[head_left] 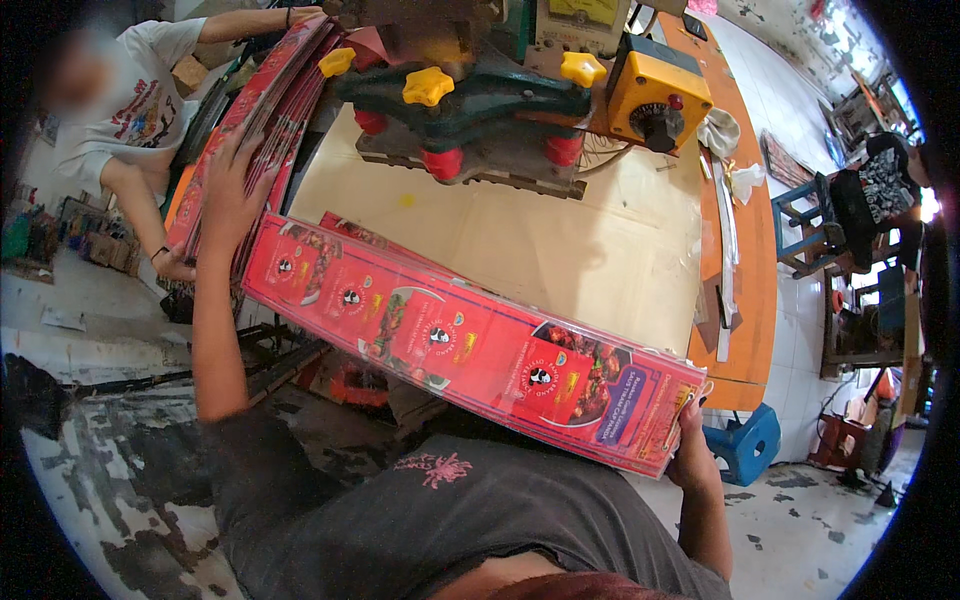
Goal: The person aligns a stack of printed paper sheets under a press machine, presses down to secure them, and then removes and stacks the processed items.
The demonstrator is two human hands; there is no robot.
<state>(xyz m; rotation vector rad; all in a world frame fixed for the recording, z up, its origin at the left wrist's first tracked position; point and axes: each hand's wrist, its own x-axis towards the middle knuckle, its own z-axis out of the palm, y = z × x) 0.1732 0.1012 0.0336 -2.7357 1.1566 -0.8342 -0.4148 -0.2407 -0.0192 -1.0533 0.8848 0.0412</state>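
Observation:
A long stack of red printed plastic packaging strips [470,345] lies slantwise before my body, over the front edge of the pale work surface. My right hand [690,447] grips its right end, thumb at the edge and the other fingers partly hidden behind it. My left hand [232,185] rests with stretched fingers against a second, thicker stack of red packaging [250,110], beside the left end of the first. A co-worker's two hands, one at the far end [305,14] and one at the near end [174,265], hold that second stack.
A dark green press head with yellow star knobs [428,87] overhangs the pale work surface [520,240]. A yellow control box [660,95] sits at its right. Beyond are an orange table edge [745,340], a blue stool [743,445] and another person [885,190] at the far right.

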